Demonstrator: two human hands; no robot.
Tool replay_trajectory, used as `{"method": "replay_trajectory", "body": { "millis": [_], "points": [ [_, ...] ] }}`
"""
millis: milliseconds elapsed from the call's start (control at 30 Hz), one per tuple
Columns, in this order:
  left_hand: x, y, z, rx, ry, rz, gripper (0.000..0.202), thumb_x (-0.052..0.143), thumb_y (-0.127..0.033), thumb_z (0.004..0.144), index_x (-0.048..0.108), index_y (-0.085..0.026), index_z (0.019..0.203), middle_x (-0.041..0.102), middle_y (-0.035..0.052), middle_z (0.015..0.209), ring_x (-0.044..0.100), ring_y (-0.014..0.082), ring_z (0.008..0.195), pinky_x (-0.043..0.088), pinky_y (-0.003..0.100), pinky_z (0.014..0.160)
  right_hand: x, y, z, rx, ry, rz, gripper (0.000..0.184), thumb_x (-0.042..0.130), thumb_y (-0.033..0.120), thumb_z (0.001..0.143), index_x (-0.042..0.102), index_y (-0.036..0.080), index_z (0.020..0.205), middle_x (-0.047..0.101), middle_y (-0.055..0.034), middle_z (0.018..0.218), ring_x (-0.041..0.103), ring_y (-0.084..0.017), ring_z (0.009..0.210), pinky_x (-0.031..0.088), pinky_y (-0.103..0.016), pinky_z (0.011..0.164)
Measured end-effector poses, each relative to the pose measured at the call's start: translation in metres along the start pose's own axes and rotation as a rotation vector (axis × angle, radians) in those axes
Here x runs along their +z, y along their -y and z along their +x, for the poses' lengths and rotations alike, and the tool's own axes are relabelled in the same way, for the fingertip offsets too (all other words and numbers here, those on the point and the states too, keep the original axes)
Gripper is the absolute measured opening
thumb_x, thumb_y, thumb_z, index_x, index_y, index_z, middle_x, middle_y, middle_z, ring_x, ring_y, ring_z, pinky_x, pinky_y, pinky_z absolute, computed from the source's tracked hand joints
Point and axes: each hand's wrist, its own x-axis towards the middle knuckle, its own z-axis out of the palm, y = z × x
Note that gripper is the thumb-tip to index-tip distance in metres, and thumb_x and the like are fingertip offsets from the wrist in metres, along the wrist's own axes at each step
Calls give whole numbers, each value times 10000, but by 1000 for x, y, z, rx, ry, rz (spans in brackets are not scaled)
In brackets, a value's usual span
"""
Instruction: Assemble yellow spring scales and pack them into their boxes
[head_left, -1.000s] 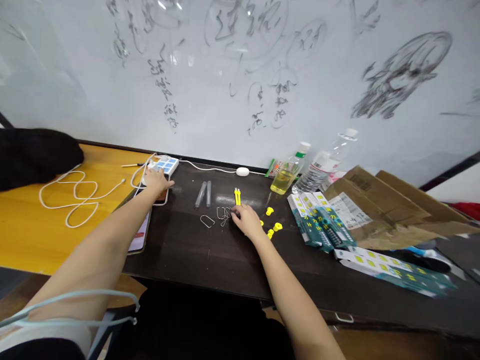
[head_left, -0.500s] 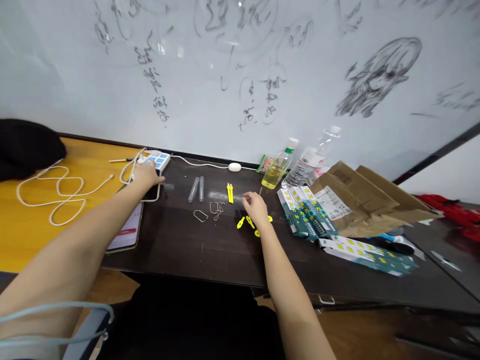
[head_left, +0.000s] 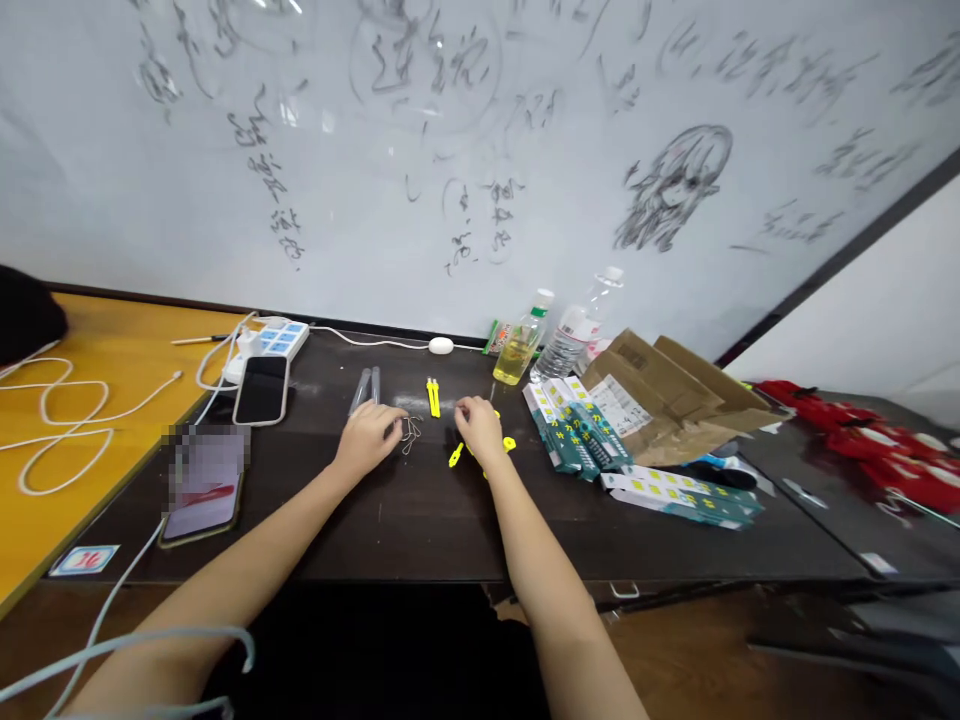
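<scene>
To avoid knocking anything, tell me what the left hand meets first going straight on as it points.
The left hand would likely meet the wires first; whether it touches them now is unclear.

The left hand (head_left: 367, 440) is by bent wires (head_left: 410, 432) (thin, metallic), the right hand (head_left: 480, 430) near yellow pieces (head_left: 456, 456).

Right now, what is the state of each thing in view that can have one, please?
Left hand: fingers curled at the bent metal wires; grip cannot be told.
Right hand: fingers curled near the yellow pieces; grip unclear.
Farther phone: face up, screen dark.
Nearer phone: face up, screen lit.
Yellow-liquid bottle: upright, capped, partly filled.
Clear bottle: upright, capped.
Cardboard box: flaps open.
</scene>
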Motion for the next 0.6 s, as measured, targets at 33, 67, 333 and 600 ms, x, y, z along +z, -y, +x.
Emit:
{"method": "replay_trajectory", "body": {
  "millis": [33, 67, 333, 600],
  "points": [
    [0, 6, -1, -39, -39, 2, 254, 431, -222, 881, 652, -208, 1007, 702, 35, 957, 619, 179, 915, 374, 369, 1015, 1, 1, 0, -17, 8, -14, 200, 462, 198, 848, 661, 196, 873, 629, -68, 845, 534, -203, 822, 376, -288, 740],
    [-3, 12, -2, -78, -77, 12, 250, 428, -221, 882, 649, -205, 999, 698, 37, 961, 615, 184, 924, 373, 371, 1018, 1, 3, -1, -33, 12, -26, 198, 464, 197, 850, 660, 196, 876, 631, -69, 849, 534, -204, 828, 375, -289, 743],
    [-40, 85, 1, -686, -84, 378, 568, 551, -391, 791, 479, -127, 1288, 460, 196, 1336, 469, 349, 1181, 418, 435, 935, 1, 34, -12, -164, 48, 32, 193, 462, 200, 872, 655, 198, 887, 644, -65, 880, 538, -204, 859, 382, -296, 775],
    [-72, 161, 30, -1020, 194, 537, 863, 630, -523, 666, 427, 36, 1290, 432, 336, 1311, 408, 426, 1231, 417, 467, 916, 5, 54, -21, -259, 130, 88, 161, 492, 223, 877, 646, 214, 925, 650, -56, 906, 544, -206, 895, 397, -304, 795]
  ]
}}
